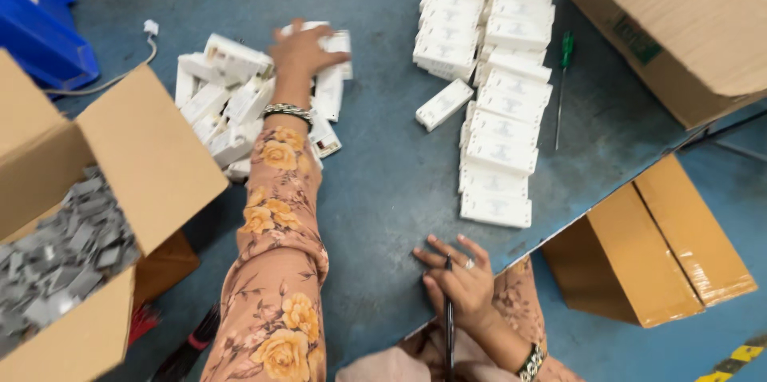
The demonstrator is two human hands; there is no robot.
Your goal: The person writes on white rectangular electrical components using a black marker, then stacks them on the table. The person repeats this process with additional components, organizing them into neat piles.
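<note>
A blue table point(383, 182) lies under both hands, with an open cardboard box point(88, 214) of grey parts near the left forearm and a neat stack of white switch modules point(495, 110) beyond the right hand. The left hand point(302, 50) reaches far forward, fingers spread flat on a loose heap of white modules point(232, 102). The right hand point(462, 278) rests at the table's near edge, fingers loosely closed around a thin dark tool point(449, 326); a green screwdriver point(563, 82) lies well beyond it.

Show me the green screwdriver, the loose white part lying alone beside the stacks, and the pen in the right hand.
green screwdriver point(566, 48), head view, on its handle.
loose white part point(444, 104), head view, on its top face.
pen point(449, 326), head view, mid-shaft.
right hand point(462, 280), head view, on its back.
</note>
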